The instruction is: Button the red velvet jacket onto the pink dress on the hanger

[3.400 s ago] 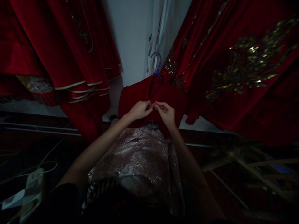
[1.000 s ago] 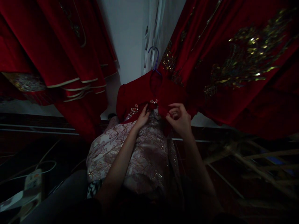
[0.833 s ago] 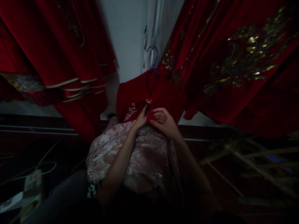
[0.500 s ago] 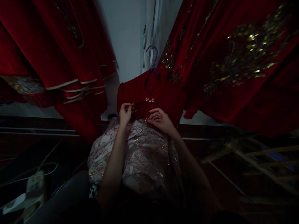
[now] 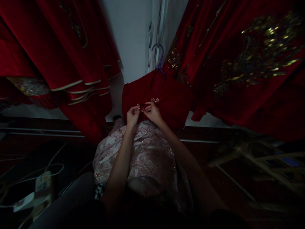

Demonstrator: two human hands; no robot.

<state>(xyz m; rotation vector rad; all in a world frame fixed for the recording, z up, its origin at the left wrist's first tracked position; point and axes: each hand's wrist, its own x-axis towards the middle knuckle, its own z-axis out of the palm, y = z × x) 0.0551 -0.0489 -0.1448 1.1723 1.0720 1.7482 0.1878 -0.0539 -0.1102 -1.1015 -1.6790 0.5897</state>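
A red jacket (image 5: 177, 98) hangs on a purple hanger (image 5: 160, 58) in front of me, its hem over a pale, shiny floral fabric (image 5: 149, 144) on my lap. One beaded clasp (image 5: 155, 100) shows below its neckline. Under that, my left hand (image 5: 133, 116) pinches a small beaded clasp piece at the jacket's front edge. My right hand (image 5: 153, 113) pinches another beaded piece (image 5: 142, 110) from the opposite edge. The fingertips nearly meet; whether the two pieces touch is too small and dark to tell.
Red garments with pale trim (image 5: 69, 85) hang at the left. More red garments with gold sequins (image 5: 264, 47) hang at the right. A power strip (image 5: 44, 184) with cables lies at lower left, and a wooden frame (image 5: 259, 165) stands at right.
My right hand has moved up and left with its beaded piece, close to my left hand. The left hand stays near the same part of the jacket. The view has shifted slightly.
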